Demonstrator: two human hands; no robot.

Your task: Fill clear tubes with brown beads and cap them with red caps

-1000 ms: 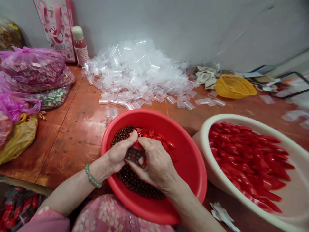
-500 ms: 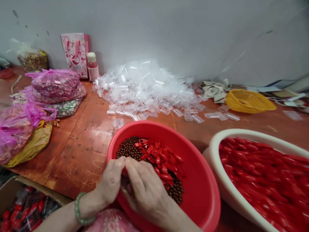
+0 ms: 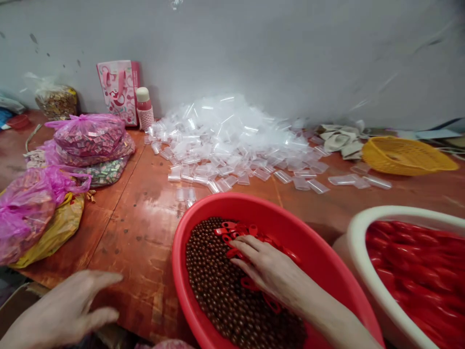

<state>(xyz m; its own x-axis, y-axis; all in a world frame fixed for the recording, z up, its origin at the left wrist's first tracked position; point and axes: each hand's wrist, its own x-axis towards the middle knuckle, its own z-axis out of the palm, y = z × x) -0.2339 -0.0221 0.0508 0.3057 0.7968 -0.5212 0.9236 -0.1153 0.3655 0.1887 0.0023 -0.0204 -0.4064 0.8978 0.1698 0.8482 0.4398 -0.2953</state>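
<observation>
My right hand reaches into a red basin. Its fingers are stretched out and slightly apart, touching a heap of small glossy red plastic pieces with holes in their ends. Part of the heap is hidden under the palm. Beneath and beside the pieces lie many round dark brown beads. At the lower left my left hand hangs over the table's front edge, near the cardboard box. Its thumb and fingers are spread, with nothing visible between them.
On the right stands a cream tub full of red pieces. Clear plastic sleeves are heaped along the wall. Left are tied pink bags, a yellow bag, a bottle and a gift bag. A yellow basket sits back right.
My hands, earlier together over the red basin, have separated. The left went down and left to the box; the right moved onto the red pieces. The view shifted slightly.
</observation>
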